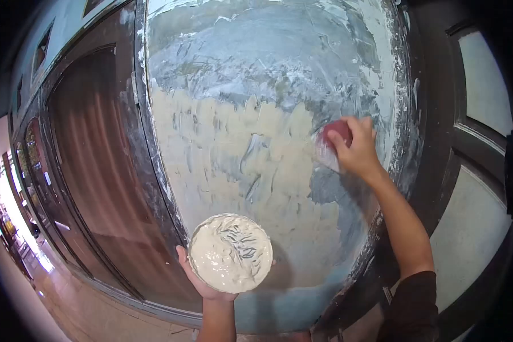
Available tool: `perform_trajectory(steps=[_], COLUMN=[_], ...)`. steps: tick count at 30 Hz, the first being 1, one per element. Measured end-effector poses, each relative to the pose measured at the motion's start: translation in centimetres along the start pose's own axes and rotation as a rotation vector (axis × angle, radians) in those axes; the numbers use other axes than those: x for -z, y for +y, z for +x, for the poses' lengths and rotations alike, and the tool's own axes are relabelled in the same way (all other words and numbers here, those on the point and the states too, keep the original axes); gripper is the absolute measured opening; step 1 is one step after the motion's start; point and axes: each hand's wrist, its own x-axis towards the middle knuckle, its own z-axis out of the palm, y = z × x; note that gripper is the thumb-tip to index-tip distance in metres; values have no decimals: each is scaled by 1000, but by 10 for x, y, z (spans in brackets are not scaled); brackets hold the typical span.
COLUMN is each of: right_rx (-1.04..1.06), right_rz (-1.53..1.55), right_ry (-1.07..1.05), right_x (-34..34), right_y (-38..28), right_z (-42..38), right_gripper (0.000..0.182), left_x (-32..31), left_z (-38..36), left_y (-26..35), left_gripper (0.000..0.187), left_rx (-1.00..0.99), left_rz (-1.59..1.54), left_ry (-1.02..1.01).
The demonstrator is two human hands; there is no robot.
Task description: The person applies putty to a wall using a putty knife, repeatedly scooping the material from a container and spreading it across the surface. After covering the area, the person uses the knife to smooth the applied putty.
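My left hand [206, 288] holds up a round container [271, 251] of cream-coloured paste [225, 256], its palm and fingers wrapped round the underside. Up at the right, my right hand [357, 145] grips a red-handled scraper [337, 134], whose pale blade [327, 155] is partly blurred against the wall. Beige paste [211, 131] covers the middle of the wall panel in uneven vertical strokes. Above it the panel [256, 51] shows blue-grey with white patches. Grey-blue surface also shows just below the scraper.
A dark wooden door frame with a brown curtain [91, 148] stands at the left. Dark-framed panels [473, 228] rise at the right. Tiled floor [80, 290] and a bright opening [8, 188] show at the lower left. Dark trim edges the wall panel.
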Motion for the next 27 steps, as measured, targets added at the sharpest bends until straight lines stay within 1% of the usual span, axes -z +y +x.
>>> perform_trajectory(steps=[2,3,6,7,8,10,12,14,15,16,18,20,22,23,24,27], right_rx=[-145,-194,-189,-221,-218,-20,8,-67,-81,-84,-200,-183,-131,-122,-65,-20], right_rz=[78,77,156,198,200,74,104,63,19,19,124,151,191,182,143,81], right_ry=[150,183,167,118,120,-16,-57,-5,67,67,202,204,99,56,-30,-79], right_x=[0,0,6,4,3,3,0,-1,1,2,6,11,12,11,9,0], right_y=[4,12,20,17,12,2,0,2,5,12,26,26,17,8,5,6], right_z=[16,22,18,9,-2,-22,-26,-18,-8,1,12,9,-10,-21,-29,-31], right_gripper=[36,37,37,36,36,33,32,32,33,33,33,35,34,33,32,32], left_x=[-2,-3,-3,-5,-3,1,-1,-3,-4,-4,-5,-5,-4,-3,-3,-3], left_z=[0,0,-1,-2,-2,-2,-5,-5,-6,-6,-8,-8,-8,-9,-9,-9], left_y=[2,4,9,11,13,16,19,20,20,20,21,22,25,26,25,23], left_gripper=[96,96,96,97,97,97,97,97,97,97,98,98,98,98,98,98], left_rx=[10,16,-11,11,8,17,3,-5,-7,-9,-12,-21,-37,-43,-45,-42], left_rz=[-10,-21,55,13,14,-2,-16,-12,-11,-10,-8,-9,-10,-11,-11,-10], left_ry=[-37,-71,-80,-101,-103,-130,-94,-92,-90,-87,-83,-84,-87,-83,-82,-79])
